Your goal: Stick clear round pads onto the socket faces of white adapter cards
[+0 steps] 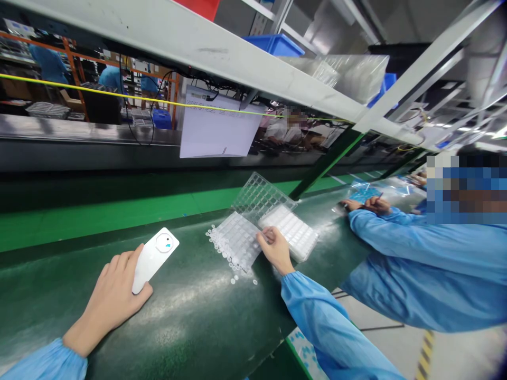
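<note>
My left hand [119, 282] is wrapped round a white phone-shaped panel [152, 261]. Its upper end carries a round camera ring with a small blue mark, and its lower end sits by my thumb. Further right, my right hand [276, 248] has thumb and index finger pinched together at the edge of a clear compartment tray [237, 235]; whether anything is between the fingertips is too small to see. Small clear round pieces [225, 253] are strewn along that tray's left side. Beside my right hand lies a stack of white trays [295, 232].
Behind the stack lies an empty-looking transparent tray [263, 195]. Loose round pieces [233, 279] lie on the green bench [190, 327]. A co-worker in a blue sleeve [396, 237] works close on the right. A white panel [222, 124] hangs under the overhead beam [222, 50].
</note>
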### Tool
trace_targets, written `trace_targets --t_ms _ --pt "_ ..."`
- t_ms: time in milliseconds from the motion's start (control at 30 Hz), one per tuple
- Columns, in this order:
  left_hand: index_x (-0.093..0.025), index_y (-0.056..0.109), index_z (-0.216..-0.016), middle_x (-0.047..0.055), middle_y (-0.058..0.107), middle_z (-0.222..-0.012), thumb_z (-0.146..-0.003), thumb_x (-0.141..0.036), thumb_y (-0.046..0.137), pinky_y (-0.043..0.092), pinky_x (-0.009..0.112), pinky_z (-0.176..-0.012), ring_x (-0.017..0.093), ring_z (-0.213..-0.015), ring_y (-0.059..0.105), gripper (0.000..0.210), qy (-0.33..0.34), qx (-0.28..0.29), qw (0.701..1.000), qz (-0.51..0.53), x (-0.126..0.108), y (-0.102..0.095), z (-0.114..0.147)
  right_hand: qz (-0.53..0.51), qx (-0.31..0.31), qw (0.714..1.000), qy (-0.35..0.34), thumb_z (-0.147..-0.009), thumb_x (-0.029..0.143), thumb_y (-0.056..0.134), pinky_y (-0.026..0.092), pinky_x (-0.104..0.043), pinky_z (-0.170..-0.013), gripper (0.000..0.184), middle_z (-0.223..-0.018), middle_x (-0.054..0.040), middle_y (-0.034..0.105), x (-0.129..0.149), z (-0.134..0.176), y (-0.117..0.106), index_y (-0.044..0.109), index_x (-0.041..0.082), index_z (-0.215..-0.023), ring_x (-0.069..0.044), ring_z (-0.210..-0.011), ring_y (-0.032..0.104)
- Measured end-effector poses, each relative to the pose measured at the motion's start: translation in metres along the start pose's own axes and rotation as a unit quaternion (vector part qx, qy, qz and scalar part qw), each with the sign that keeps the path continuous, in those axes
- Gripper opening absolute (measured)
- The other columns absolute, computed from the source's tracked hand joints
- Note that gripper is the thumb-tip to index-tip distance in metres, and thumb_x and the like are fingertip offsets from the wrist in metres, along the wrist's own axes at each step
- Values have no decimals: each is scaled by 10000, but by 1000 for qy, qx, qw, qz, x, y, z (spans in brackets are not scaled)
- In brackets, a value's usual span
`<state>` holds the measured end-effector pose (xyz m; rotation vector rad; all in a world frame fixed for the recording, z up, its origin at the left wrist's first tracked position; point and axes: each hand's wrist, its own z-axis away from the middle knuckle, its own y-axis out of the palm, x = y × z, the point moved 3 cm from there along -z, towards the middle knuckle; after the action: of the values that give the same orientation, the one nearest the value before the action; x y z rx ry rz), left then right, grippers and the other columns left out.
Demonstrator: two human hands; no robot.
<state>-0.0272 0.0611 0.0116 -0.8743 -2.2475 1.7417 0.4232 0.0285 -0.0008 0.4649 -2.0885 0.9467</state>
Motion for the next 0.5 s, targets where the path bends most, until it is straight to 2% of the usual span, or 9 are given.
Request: trace_targets --t_ms 100,233,367,500 --pt "-87 415 -1483 163 620 -1196 -859 -361 487 445 427 -829 324 -1008 562 686 0 -2 1000 2 0 0 0 15 3 1000 -2 -783 488 612 557 -375 -748 269 -790 -50 676 5 -1 -1 523 234 -788 -248 -783 688" --pt "-90 422 -1479 164 622 -1192 -856 -368 482 446 428 -827 323 -1004 562 685 -5 2 1000 6 -1 0 -1 36 9 999 1 -792 476 608 523 -353 -673 263 -714 -45 675 12 -4 -3 568 220 -746 -232 -680 641" --pt "-106 421 -1484 167 620 -1210 -855 -364 475 445 432 -833 321 -1010 558 682 -11 8 1000 15 -1 -1 -1 34 17 999 -6 -829 548 607 500 -326 -620 340 -751 -50 699 16 -4 -7 616 210 -798 -222 -666 630" --pt "-112 422 -1484 174 616 -1226 -859 -364 474 444 438 -846 325 -1023 556 675 -12 12 1000 20 -1 -3 -1 16 -9 1000 -7 -828 658 620 519 -327 -620 449 -823 -70 729 16 -4 -10 612 210 -854 -226 -691 655"
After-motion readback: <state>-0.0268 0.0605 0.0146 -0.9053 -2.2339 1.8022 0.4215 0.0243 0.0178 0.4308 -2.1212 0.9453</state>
